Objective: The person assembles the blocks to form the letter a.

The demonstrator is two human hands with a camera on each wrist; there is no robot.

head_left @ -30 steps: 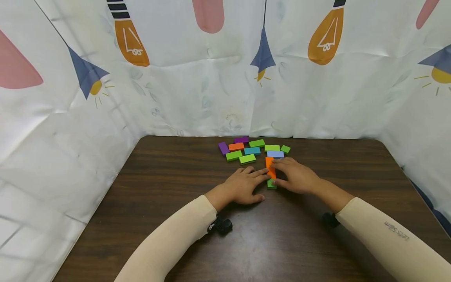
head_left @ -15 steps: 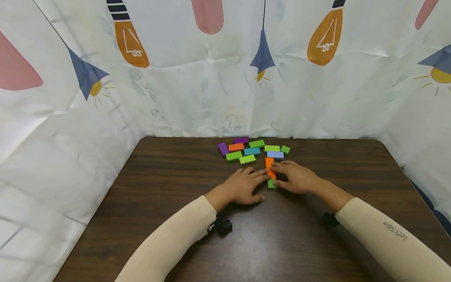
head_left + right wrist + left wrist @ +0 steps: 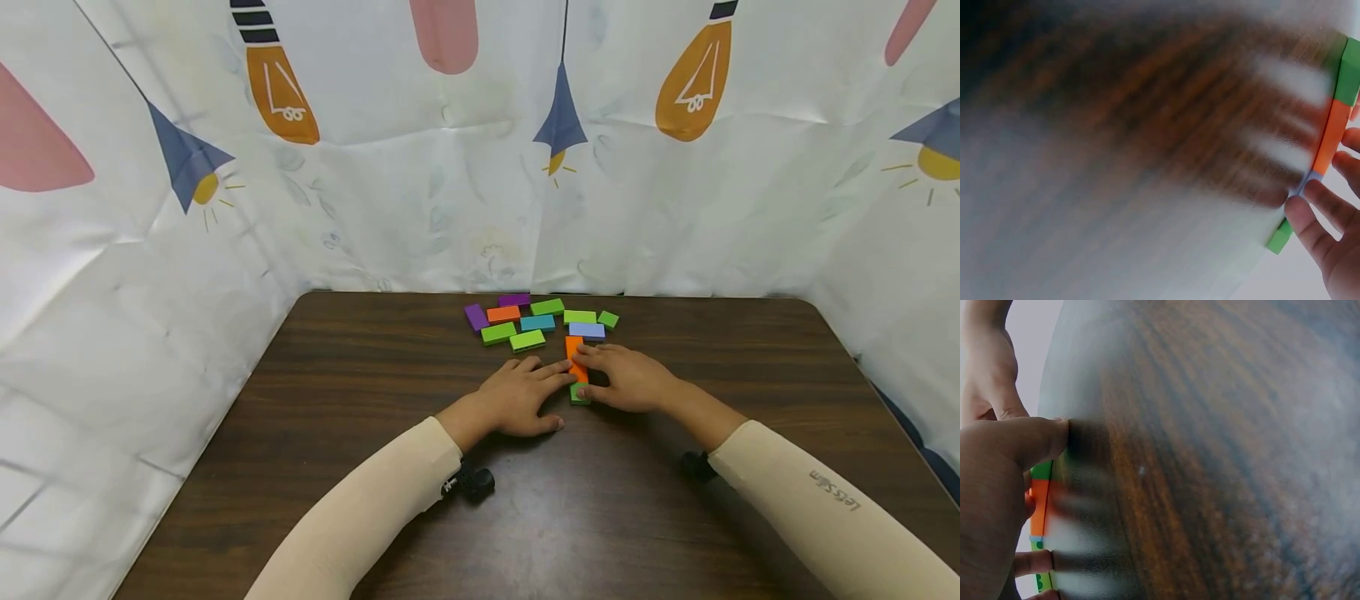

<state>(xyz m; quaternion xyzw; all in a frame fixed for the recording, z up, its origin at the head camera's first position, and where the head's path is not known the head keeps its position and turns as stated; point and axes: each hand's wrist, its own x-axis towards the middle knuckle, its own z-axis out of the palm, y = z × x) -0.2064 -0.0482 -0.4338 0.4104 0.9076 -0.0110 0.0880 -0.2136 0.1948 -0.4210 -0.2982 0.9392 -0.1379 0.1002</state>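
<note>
An orange block (image 3: 574,345) lies lengthwise on the table, its near end against a green block (image 3: 580,398) and its far end by a periwinkle block (image 3: 587,331). On the left, my left hand (image 3: 513,397) rests with spread fingers, fingertips at the orange block's left side and thumb apart on the wood. My right hand (image 3: 630,377) comes from the right; its fingers touch the orange block's other side and its thumb lies on the green block. In the right wrist view the right hand (image 3: 1335,244) has fairly straight fingers beside the row. The left wrist view partly hides the orange block (image 3: 1039,506).
Beyond the hands lie loose flat blocks: purple (image 3: 476,317), red-orange (image 3: 503,314), teal (image 3: 537,322), and several greens, among them a small one (image 3: 608,319) at the right. The brown table (image 3: 360,375) ends at a printed cloth (image 3: 450,208) behind.
My right hand has shifted slightly left, its thumb moving from the green block's edge onto the block. The left hand and the blocks look the same.
</note>
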